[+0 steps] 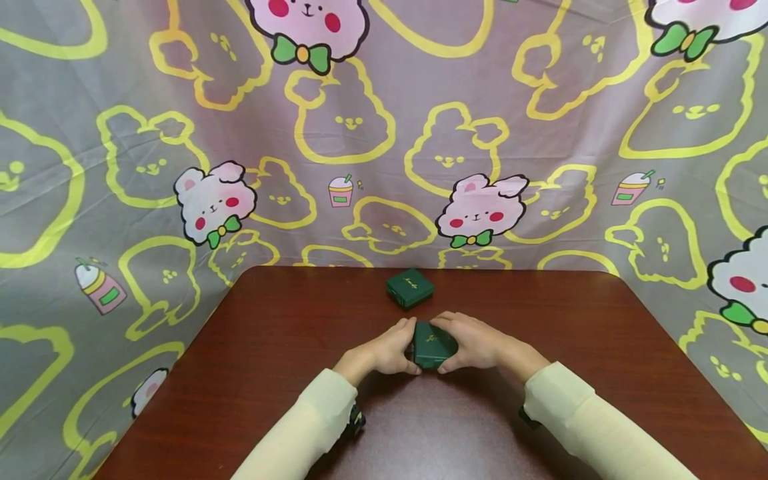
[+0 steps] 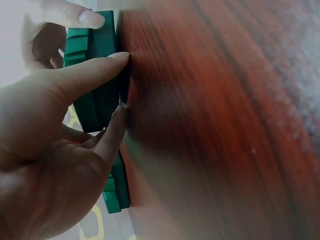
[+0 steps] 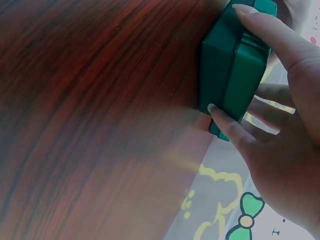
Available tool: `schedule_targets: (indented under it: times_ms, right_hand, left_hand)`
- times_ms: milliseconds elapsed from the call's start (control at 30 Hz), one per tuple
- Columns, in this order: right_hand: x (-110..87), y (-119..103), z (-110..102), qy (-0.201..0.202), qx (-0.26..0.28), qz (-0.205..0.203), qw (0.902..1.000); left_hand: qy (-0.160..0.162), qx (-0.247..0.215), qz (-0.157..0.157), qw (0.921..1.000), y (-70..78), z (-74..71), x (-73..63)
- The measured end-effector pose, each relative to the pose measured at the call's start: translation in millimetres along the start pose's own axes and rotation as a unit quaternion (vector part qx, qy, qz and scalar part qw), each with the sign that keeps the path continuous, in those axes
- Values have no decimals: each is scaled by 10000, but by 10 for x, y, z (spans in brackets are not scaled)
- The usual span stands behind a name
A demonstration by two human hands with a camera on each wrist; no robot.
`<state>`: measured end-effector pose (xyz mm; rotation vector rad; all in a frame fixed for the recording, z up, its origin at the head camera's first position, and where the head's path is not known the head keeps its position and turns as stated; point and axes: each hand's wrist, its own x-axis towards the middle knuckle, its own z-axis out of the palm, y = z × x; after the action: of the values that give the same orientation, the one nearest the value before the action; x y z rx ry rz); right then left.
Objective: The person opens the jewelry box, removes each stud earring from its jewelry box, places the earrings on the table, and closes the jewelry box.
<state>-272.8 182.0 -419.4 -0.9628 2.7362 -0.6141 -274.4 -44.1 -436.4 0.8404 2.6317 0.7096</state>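
Both hands are at a small dark green box (image 1: 433,347) with gold script on its lid, near the middle of the wooden table. The left hand (image 1: 393,348) grips its left side, thumb at the front and fingers toward the back. From the right, the right hand (image 1: 480,341) holds the box, its thumb on the near corner and fingers round the far edge. In the left wrist view the box's front (image 2: 102,42) shows ribbed green trim, and the right wrist view shows its side (image 3: 215,75) close to the tabletop. Its lid looks closed.
A second green box (image 1: 411,288), also with gold script, sits just behind, close to the table's far edge. The brown table (image 1: 288,320) has rounded far corners. A grey cartoon-print cloth (image 1: 384,180) hangs behind it and along the sides.
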Motion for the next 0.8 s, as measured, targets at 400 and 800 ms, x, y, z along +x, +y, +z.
schedule_targets:
  times_ms: [400,800]
  right_hand:
    - [-4,12,-1,132,-156,-118,9997]
    - [-7,34,-18,164,155,-178,9996]
  left_hand:
    - [29,69,1,10000,0,-2,15]
    - [217,94,162,9996,-8,0,11]
